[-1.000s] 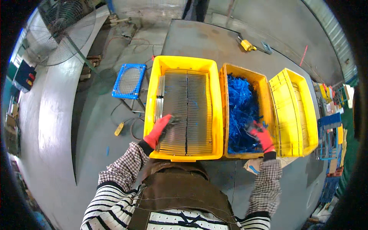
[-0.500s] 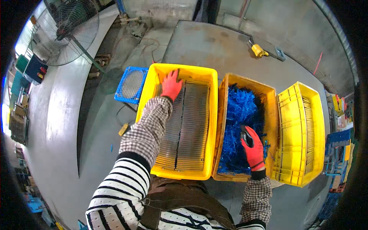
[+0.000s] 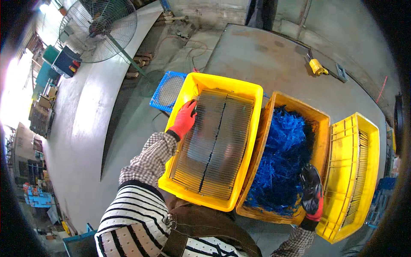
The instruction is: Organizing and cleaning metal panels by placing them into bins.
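My left hand [image 3: 184, 120], in a red glove with black on the finger side, rests at the left edge of closely set thin metal strips [image 3: 205, 145]. Its fingers point upward, slightly bent and apart from the thumb, with nothing visible in them. The strips lie in two rows inside a yellow plastic crate [image 3: 253, 124]. Over the right side of an orange-yellow bin [image 3: 320, 118] is my right hand [image 3: 311, 192], black palm side showing and fingers loosely extended. It appears to hold nothing. Tangled blue plastic strands [image 3: 278, 150] fill that bin.
Another yellow crate [image 3: 340, 171] stands tilted at the right with more strips [image 3: 357, 171] inside. Behind the left crate is a blue-framed stool [image 3: 169, 91]. A large caged fan [image 3: 98, 30] stands at the far left. A yellow tool [image 3: 317, 67] lies on the grey surface beyond.
My left hand has moved from the far part of the crate to the strips' left edge. My right hand has shifted rightward from above the blue strands and turned its palm side up.
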`<state>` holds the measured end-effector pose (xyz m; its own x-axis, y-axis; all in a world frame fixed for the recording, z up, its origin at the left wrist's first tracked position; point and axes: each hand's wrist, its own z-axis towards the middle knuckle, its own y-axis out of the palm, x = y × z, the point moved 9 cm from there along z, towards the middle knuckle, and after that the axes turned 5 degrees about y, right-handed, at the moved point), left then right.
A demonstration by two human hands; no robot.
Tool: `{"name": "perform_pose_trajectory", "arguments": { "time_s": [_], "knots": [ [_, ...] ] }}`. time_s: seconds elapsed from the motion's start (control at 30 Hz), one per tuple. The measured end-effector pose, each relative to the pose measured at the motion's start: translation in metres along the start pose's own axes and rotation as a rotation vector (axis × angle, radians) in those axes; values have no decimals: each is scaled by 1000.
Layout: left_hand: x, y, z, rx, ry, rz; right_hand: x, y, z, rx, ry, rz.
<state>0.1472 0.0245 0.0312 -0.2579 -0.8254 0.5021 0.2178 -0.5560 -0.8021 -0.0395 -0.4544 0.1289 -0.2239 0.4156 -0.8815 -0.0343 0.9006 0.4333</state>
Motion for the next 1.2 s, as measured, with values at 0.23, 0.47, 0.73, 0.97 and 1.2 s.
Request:
{"name": "perform_pose_trajectory", "arguments": {
  "time_s": [0.23,0.47,0.73,0.97,1.2],
  "knots": [
    [163,21,-55,-356,-3,-755,21,96,72,90,-287,-119],
    [268,12,-88,-457,675,-574,84,134,97,93,-164,-134],
    [202,-8,-105,-553,555,-617,146,204,140,-52,20,-127],
    [80,-64,-45,-168,375,-232,199,96,192,388,54,-723],
    [-62,-121,-31,265,-141,-379,155,265,257,-112,-406,-1279]
  ]
}}
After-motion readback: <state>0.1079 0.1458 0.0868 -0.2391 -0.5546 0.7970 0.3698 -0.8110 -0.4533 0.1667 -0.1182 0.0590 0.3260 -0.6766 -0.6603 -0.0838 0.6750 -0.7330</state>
